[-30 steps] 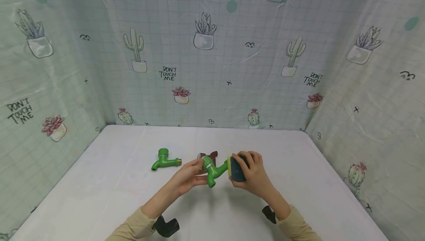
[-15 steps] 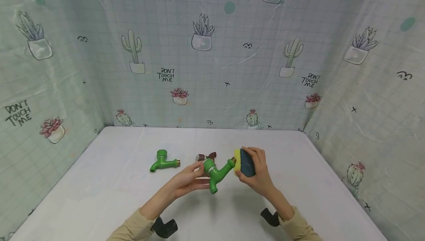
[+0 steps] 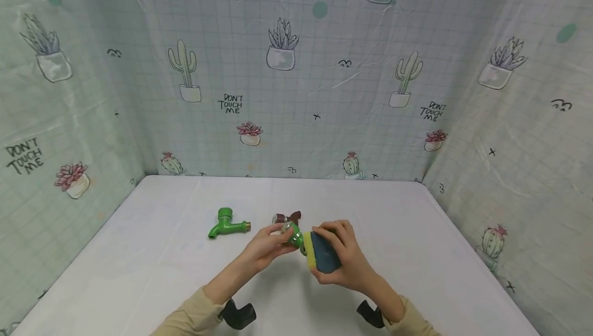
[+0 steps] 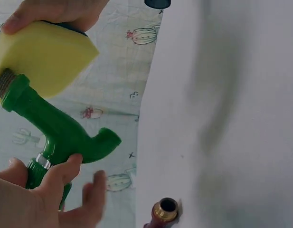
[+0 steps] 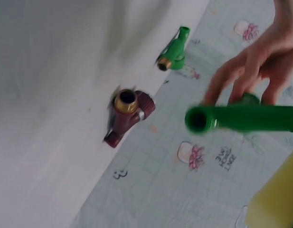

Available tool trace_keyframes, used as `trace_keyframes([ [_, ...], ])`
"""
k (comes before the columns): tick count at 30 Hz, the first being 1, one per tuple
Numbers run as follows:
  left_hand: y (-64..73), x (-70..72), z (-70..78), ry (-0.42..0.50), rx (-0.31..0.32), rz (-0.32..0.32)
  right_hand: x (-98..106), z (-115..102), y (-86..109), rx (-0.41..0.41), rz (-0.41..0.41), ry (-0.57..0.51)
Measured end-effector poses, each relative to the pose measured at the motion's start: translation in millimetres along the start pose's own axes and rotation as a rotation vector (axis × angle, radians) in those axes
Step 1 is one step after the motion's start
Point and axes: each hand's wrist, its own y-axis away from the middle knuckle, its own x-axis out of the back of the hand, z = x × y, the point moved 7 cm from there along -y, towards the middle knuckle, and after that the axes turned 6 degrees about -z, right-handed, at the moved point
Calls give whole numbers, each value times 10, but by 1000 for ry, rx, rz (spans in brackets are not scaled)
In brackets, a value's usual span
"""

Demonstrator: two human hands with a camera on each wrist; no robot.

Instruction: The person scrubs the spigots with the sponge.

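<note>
My left hand [image 3: 267, 246] grips a green faucet [image 4: 65, 128] by its knob end, held above the table. In the left wrist view its spout points right and its threaded inlet meets the yellow face of a sponge [image 4: 46, 59]. My right hand [image 3: 349, 261] holds that sponge by its dark scouring side, the yellow side turned toward the faucet. In the head view the sponge [image 3: 324, 252] covers part of the faucet. The right wrist view shows the faucet's open spout mouth [image 5: 199, 119] and fingers of the left hand [image 5: 260, 66] behind it.
A second green faucet [image 3: 229, 224] lies on the white table [image 3: 185, 269], left of the hands. Just behind the left hand lies a brown faucet [image 5: 125, 114] with a brass inlet. Cactus-printed curtains [image 3: 296, 94] enclose the table at back and sides.
The sponge has moved left and down over the faucet, after first shifting right to the inlet's end. The held faucet has turned in my left hand, its spout now largely hidden in the head view.
</note>
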Motion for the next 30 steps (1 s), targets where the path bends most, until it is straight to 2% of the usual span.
trace_keyframes([
  [2, 13, -18, 54, 16, -18, -9, -24, -61, -4, 28, -21, -14],
  [5, 27, -35, 121, 10, -24, -55, -58, -83, 5, 20, -68, -74],
  [8, 23, -33, 147, -40, -37, -107, -91, -75, 5, -4, -111, -167],
  [12, 5, -34, 159, -112, -96, -171, -119, -45, -22, -31, -145, -259],
  [15, 16, -60, 175, -155, -138, -217, -108, 35, -27, -53, -162, -171],
  [19, 34, -68, 170, -185, -142, -233, -51, 253, 13, -89, -165, 111],
  [21, 48, -62, 159, -189, -128, -224, -15, 336, 29, -94, -153, 206],
  [23, 62, -61, 156, -193, -121, -218, 9, 346, 22, -73, -136, 233],
  [26, 73, -70, 165, -202, -122, -214, -8, 206, -27, 16, -130, 187],
  [30, 65, -86, 189, -253, -147, -205, -120, -31, -81, 133, -193, 173],
])
